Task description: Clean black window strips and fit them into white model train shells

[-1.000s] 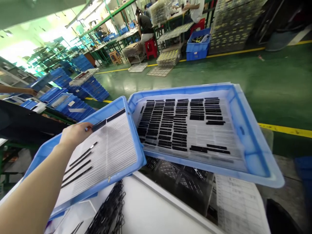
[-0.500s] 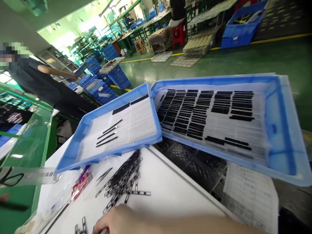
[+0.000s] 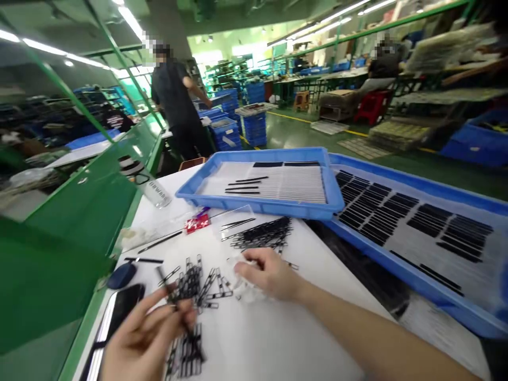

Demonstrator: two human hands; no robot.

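— Where are the black strips (image 3: 190, 344)?

— At 6 o'clock in the view, near the bottom edge. The left hand (image 3: 146, 333) has its fingers closed and pinches a bundle of them between thumb and fingertips. A loose heap (image 3: 198, 280) of the same parts lies just at 12 o'clock from that hand.

— And the right hand (image 3: 270, 275)?

— At 2 o'clock from the left one. Its fingers are curled down onto a crumpled clear film (image 3: 243, 290), but I cannot tell whether it grips the film or only rests on it.

— What hems them in?

— A phone (image 3: 119, 312) at 9 o'clock lies along the left edge of the white surface (image 3: 273, 344), beside the green rail (image 3: 91, 211). A second heap (image 3: 264, 233) at 12 o'clock touches the near rim of the small blue tray (image 3: 254, 203). That tray's right corner overlaps the large blue tray (image 3: 397, 275), which runs off toward 3 o'clock, past the right edge of the surface.

— Any open room?

— Bare surface from 4 to 6 o'clock of the right hand, under the forearm. A person (image 3: 178, 106) stands well apart at 11 o'clock.
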